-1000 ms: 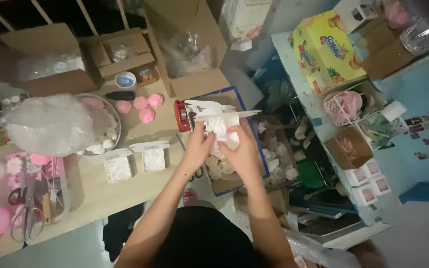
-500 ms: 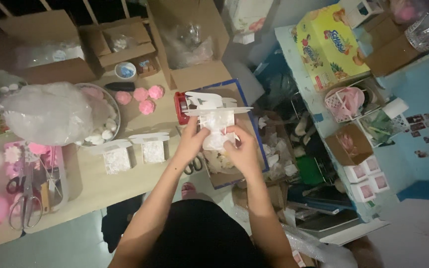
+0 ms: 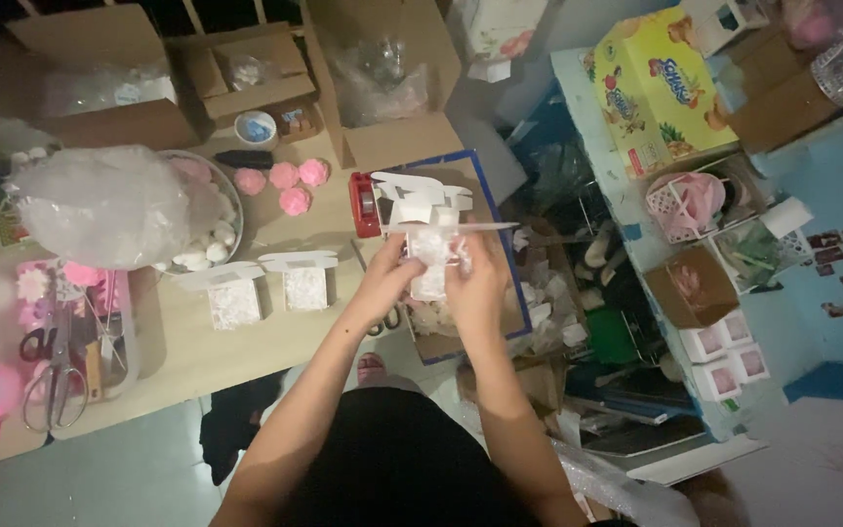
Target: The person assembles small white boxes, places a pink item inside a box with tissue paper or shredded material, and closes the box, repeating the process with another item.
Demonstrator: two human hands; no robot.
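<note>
Both my hands hold a small white gift box [image 3: 430, 256] with open top flaps above the table's right end. My left hand [image 3: 388, 277] grips its left side. My right hand [image 3: 477, 280] grips its right side, the fingers curled over the box front. A thin white flap sticks out to the right over my right hand. A red tape dispenser [image 3: 364, 204] lies just left of the box. Two more small white open-flap boxes [image 3: 270, 286] stand on the wooden table [image 3: 187, 351] to the left of my left hand.
A bowl with a clear plastic bag [image 3: 109, 205] and white balls sits at the left. Three pink flower shapes [image 3: 285, 183] lie behind. Scissors [image 3: 56, 381] rest in a tray at the far left. Cardboard boxes [image 3: 382, 88] line the back; a yellow carton [image 3: 658, 90] stands right.
The view has shifted slightly. My hands stay on the white box and have turned it a little, the right fingers closing further over its front.
</note>
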